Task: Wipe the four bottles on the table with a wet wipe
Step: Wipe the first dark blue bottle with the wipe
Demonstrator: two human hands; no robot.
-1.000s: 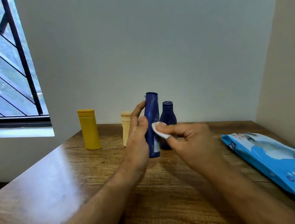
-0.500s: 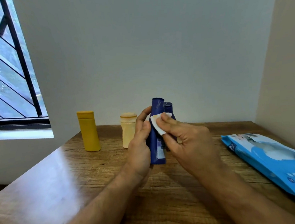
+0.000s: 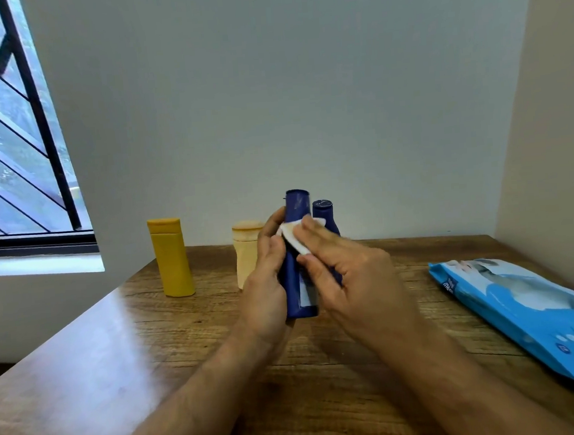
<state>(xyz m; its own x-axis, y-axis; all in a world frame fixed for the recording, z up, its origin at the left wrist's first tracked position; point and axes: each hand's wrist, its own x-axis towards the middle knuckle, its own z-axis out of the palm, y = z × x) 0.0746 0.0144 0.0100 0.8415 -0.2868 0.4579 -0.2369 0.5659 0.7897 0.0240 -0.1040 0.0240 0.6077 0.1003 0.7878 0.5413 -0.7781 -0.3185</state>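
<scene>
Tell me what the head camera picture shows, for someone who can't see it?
A left hand holds a tall blue bottle upright while the right hand rubs a white wipe on it. Behind them on the wooden table stand a yellow bottle, a cream bottle and another blue bottle; a blue wipes pack lies at right.

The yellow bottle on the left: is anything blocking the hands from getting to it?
Nothing visible is. The yellow bottle stands alone on bare table, left of both hands. The left hand holds the tall blue bottle; the right hand presses the wipe on it.
</scene>
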